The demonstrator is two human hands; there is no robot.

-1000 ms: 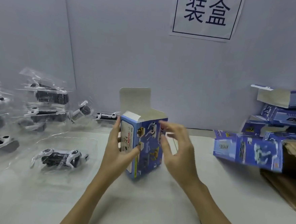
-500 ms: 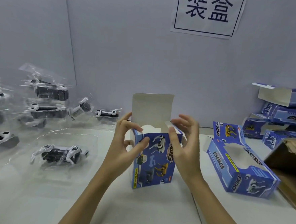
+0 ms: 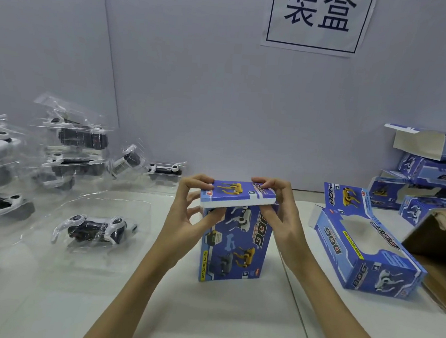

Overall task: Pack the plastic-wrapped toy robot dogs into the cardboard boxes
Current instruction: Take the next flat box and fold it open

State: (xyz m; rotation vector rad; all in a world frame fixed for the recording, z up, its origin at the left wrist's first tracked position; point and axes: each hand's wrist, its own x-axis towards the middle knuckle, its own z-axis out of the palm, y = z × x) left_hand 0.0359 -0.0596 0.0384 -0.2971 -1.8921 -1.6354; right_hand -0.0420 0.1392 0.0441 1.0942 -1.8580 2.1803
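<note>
A tall blue printed cardboard box (image 3: 233, 244) stood upright on the pale worktop (image 3: 206, 320), near the middle of the view. Its top flap (image 3: 237, 195) (printed with a yellow robot dog) lay folded almost flat over the opening. The left hand (image 3: 187, 216) held the box's upper left corner, its fingers (image 3: 198, 180) curled over the flap's left end and the thumb pressed against the front face. The right hand (image 3: 281, 217) gripped the upper right corner the same way, fingers bent over the flap's right end.

Just left of the box lay a black-and-white toy robot dog in a clear plastic bag (image 3: 93, 229), flat on the worktop and apart from both hands. Further left and back, a loose heap of more bagged toy dogs (image 3: 76, 142) rested against the grey wall (image 3: 221, 102).

To the right lay another blue windowed box on its side (image 3: 364, 247), its end flap open. Behind it sat a stack of similar blue boxes (image 3: 427, 178), and a brown carton (image 3: 438, 250) showed at the right edge. A white paper sign with dark characters (image 3: 318, 17) hung on the wall.
</note>
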